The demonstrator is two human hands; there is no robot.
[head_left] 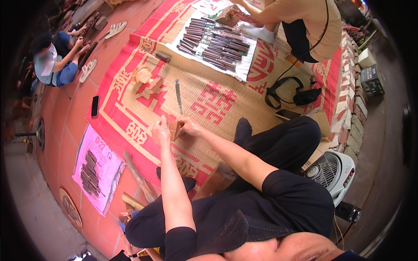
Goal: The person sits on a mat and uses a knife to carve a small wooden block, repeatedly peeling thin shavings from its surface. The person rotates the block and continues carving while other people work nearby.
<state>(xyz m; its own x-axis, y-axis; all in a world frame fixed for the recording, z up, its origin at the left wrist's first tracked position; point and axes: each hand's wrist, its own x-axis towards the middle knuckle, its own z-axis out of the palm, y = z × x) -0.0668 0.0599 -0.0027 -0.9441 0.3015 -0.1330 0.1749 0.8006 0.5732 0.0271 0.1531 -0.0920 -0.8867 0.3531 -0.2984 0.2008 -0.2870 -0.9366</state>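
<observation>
Both my hands are out in front of me, low over the patterned mat. A small brown block sits between them. My left hand is closed at the block's left side, thumb up. From the other side my right hand grips it with curled fingers. Just beyond the hands is a slim, pale metal blade-like tool, its near end close to my right hand; I cannot tell whether they touch. A cream-coloured rounded lump and a small wooden block lie farther off to the left.
Rows of dark brown handle-like pieces lie on a white sack beside a seated person. Similar pieces rest on a pink sack at left. A phone, a wooden stick, a black strap and a fan surround me.
</observation>
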